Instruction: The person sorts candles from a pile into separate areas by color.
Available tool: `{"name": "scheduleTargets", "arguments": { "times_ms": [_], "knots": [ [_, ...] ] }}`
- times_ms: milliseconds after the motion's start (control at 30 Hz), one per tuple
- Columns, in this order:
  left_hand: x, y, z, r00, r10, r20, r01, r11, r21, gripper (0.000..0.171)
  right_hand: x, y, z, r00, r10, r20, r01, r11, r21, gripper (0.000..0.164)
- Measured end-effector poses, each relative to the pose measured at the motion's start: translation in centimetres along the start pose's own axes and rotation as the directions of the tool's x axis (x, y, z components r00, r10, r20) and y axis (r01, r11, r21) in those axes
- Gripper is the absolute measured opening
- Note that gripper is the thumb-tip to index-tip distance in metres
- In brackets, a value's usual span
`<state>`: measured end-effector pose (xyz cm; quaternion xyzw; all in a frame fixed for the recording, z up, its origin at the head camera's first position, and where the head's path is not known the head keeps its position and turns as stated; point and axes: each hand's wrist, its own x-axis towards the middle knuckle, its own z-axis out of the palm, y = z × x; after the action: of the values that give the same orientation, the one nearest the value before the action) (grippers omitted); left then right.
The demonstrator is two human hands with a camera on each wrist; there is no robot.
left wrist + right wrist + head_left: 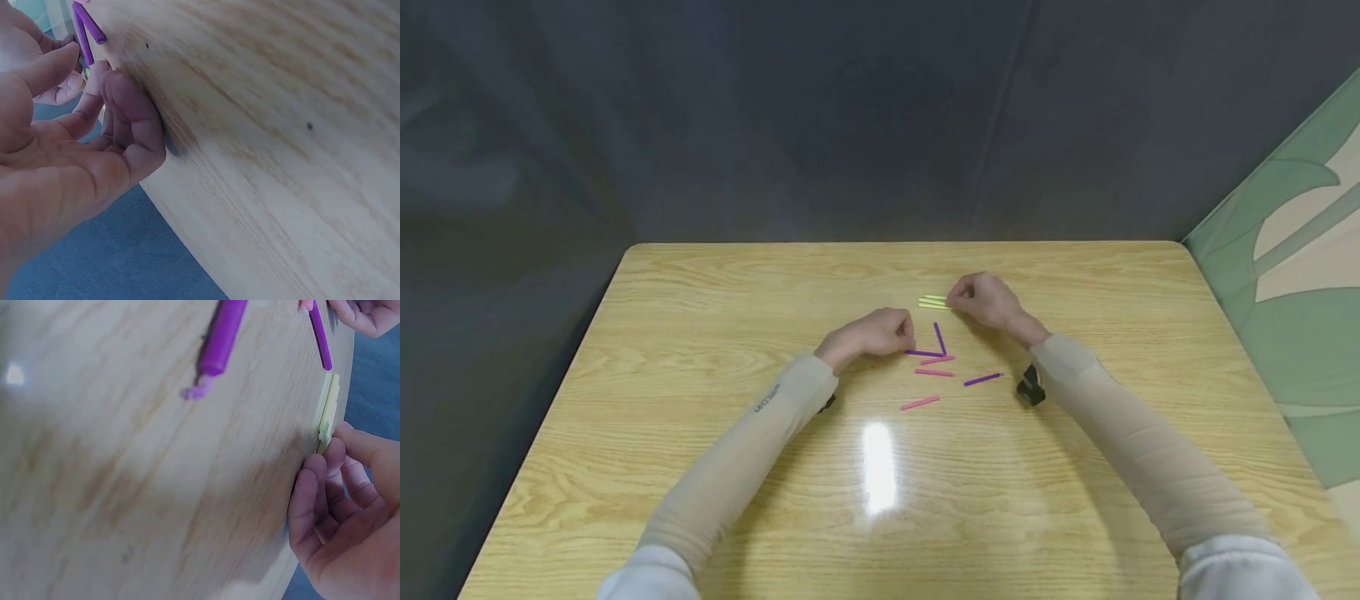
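Three thin yellow candles (931,302) lie side by side toward the back of the table. At their right ends is my right hand (988,298), its thumb and fingertips pinching the wick end of a yellow candle (329,412). My left hand (877,332) hovers low over the wood, fingers loosely curled with nothing visible between them. Its fingertips are right by the left end of a purple candle (927,353). A second purple candle (940,338) meets that one in a V, which the left wrist view shows beyond the fingertips.
Three pink candles, one (935,372) below the V and another (920,402) nearer me, lie scattered on the wooden table (700,333). A third purple candle (983,379) lies by the right forearm. A dark curtain (850,125) hangs behind the far edge.
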<state>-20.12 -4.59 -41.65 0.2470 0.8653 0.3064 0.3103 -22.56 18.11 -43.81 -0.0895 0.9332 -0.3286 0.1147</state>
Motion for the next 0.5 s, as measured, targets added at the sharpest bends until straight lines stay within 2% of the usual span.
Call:
{"name": "scheduleTargets", "arguments": {
  "times_ms": [267,500],
  "knots": [
    [0.01,-0.11,0.15,1.0,0.014,-0.023,-0.012,0.998,0.058,0.017,0.11,0.05,-0.07,1.0,0.018,0.002,-0.018,0.998,0.061,0.014],
    [-0.17,-0.34,0.44,0.997,0.072,-0.029,-0.068,0.99,0.126,0.019,-0.08,0.12,-0.06,1.0,0.022,0.007,-0.022,0.996,0.081,0.014]
  ]
}}
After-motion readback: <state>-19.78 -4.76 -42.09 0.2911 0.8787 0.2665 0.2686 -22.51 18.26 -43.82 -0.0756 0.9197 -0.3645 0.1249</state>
